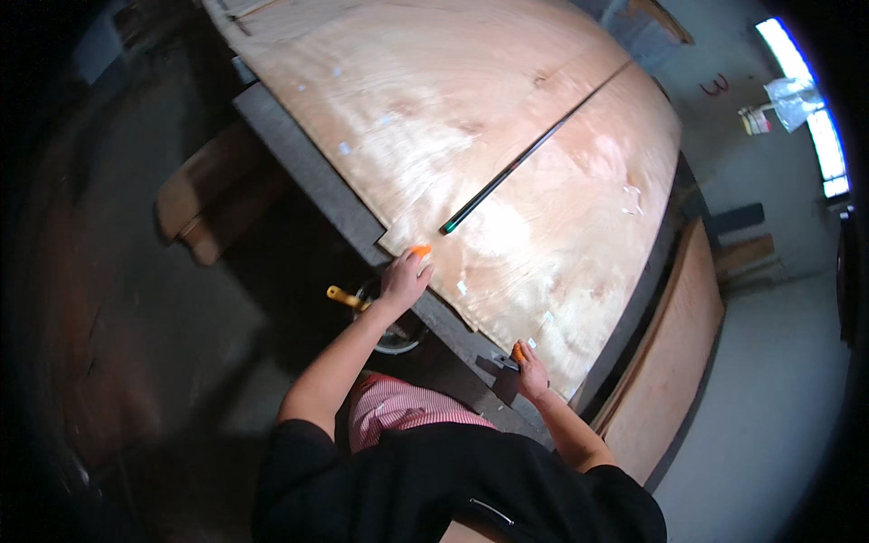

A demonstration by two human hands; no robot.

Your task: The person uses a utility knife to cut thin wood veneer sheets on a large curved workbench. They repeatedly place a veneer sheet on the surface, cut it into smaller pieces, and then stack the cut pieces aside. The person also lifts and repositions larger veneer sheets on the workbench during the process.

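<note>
A large pale plywood sheet (507, 262) lies across a dark bench (317, 181) in front of me. My left hand (405, 279) is closed round a small orange object (421, 251) at the sheet's near left edge. Its kind cannot be made out. At the near corner, my right hand (532, 375) is closed on another small orange piece (519, 354), mostly covered by the fingers. A long dark pole (516, 161) with a green end rests on the plywood, pointing away from my left hand.
Below my left forearm a yellow handle (347, 298) sticks out of a round bucket (398, 342). More wooden sheets (665, 362) lean along the wall on the right. Brown boards (217, 190) lie low on the left. Small pale patches (344, 148) dot the plywood.
</note>
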